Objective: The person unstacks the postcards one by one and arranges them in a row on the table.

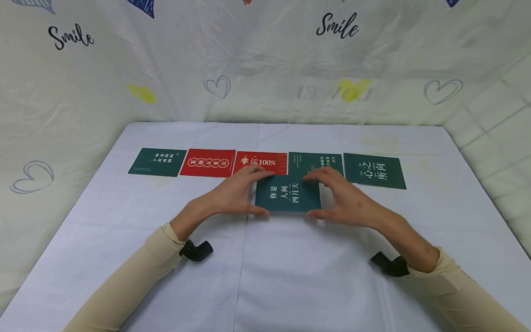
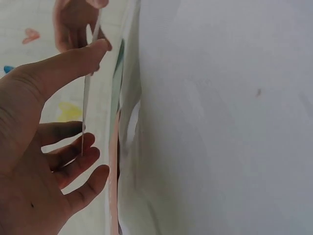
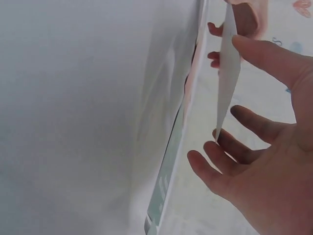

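Observation:
A dark green card (image 1: 287, 193) with white Chinese characters is held sideways by both hands, in front of a row of cards. My left hand (image 1: 236, 193) grips its left end between thumb and fingers. At the right end, my right hand (image 1: 348, 198) pinches it the same way. Seen nearly edge-on in the left wrist view, the card (image 2: 86, 105) is raised off the table. The right wrist view shows the pale back of the card (image 3: 228, 73) between thumb and fingertips.
Behind the hands lie a green card (image 1: 157, 162) at far left, two red cards, the left red card (image 1: 207, 163) and right red card (image 1: 275, 159), then a green card (image 1: 313, 159) and another green card (image 1: 374, 170). A white cloth (image 1: 199, 295) covers the table; a printed curtain (image 1: 265, 60) hangs behind.

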The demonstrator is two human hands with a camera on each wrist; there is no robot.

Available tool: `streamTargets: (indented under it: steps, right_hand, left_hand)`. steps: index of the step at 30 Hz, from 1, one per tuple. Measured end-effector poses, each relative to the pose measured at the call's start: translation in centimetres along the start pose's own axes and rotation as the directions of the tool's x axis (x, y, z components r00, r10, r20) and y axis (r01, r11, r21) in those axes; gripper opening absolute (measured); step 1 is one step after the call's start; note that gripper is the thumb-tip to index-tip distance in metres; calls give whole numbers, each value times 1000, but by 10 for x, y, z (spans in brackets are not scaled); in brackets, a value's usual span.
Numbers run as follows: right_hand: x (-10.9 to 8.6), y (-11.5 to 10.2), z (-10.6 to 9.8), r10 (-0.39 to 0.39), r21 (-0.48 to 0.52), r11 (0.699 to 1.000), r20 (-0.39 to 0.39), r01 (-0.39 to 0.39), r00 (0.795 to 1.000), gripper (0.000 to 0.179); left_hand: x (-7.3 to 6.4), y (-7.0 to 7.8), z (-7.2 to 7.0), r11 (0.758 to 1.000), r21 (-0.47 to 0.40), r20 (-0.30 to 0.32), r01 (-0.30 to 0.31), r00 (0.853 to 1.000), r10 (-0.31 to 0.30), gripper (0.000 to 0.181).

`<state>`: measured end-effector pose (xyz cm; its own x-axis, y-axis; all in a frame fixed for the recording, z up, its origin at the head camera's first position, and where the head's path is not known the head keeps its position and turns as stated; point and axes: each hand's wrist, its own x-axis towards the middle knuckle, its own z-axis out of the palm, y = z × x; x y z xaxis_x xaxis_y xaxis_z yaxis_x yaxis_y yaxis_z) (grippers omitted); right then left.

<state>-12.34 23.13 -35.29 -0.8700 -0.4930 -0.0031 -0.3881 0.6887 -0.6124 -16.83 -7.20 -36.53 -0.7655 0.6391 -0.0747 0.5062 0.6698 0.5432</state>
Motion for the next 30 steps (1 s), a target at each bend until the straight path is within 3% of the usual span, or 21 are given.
streamTargets:
  steps: [8, 16, 22, 30]
  right_hand:
    - [-1, 4, -3, -10, 51, 999, -102, 15, 995, 77]
    - [-2, 5, -7, 42, 106, 994, -140, -28, 989, 77]
    - [-2, 6, -7, 45, 145, 989, -187, -17, 981, 79]
    - [-5, 5, -11, 187, 260, 956, -170, -139, 967, 90]
  left_hand:
    - [9, 2, -4, 1000, -9, -51, 3, 999, -3, 99]
    - [14, 2, -5, 999, -35, -80, -16, 997, 13, 99]
    - [17, 3, -5, 999, -40, -100, -18, 995, 14, 99]
    - [22, 6, -6, 998, -59, -108, -9, 994, 3, 98]
